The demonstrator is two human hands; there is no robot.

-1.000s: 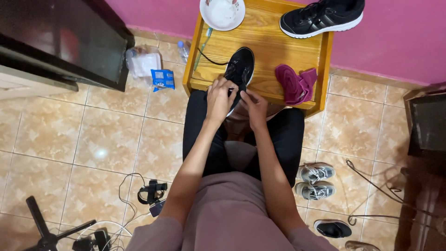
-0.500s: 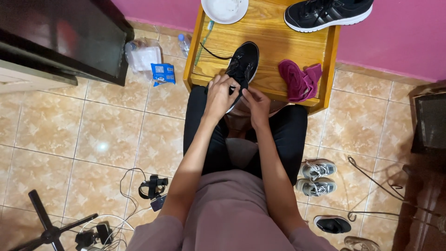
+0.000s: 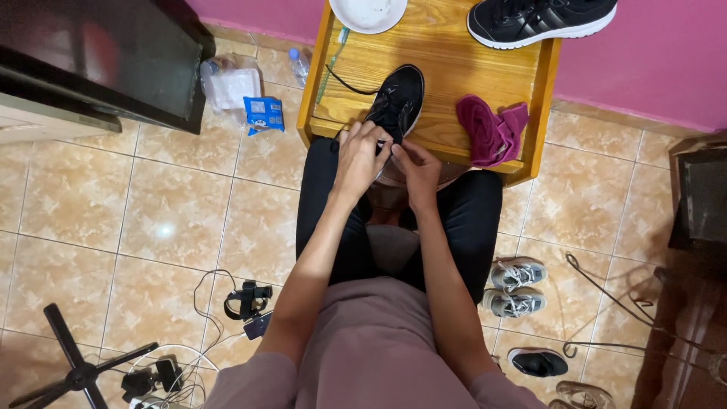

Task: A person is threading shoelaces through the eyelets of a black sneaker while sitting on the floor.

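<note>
while both hands work at the near end of the black shoe (image 3: 397,102), the shoe rests on the front edge of the wooden bench (image 3: 439,60), toe pointing away from the person. the left hand (image 3: 360,155) is closed in a pinch at the shoe's opening, apparently on a lace or the tongue; what exactly it grips is hidden by the fingers. the right hand (image 3: 416,170) is curled shut just beside it, touching the left, fingertips at the heel end; its hold cannot be made out either.

judgement on method: the work looks like lacing, and it goes best with the shoe kept flat on the bench, one hand steadying the eyelet row while the other feeds the lace, so tension stays even on both sides.

condition of the shoe: black upper, thin pale sole edge, laces loose, one black lace end (image 3: 344,83) trailing left across the bench top.

also noted: a second black shoe with white sole (image 3: 541,19) at the far right of the bench, well apart; a magenta cloth (image 3: 492,129) near the right edge; a white bowl (image 3: 369,11) at the far edge.
</note>
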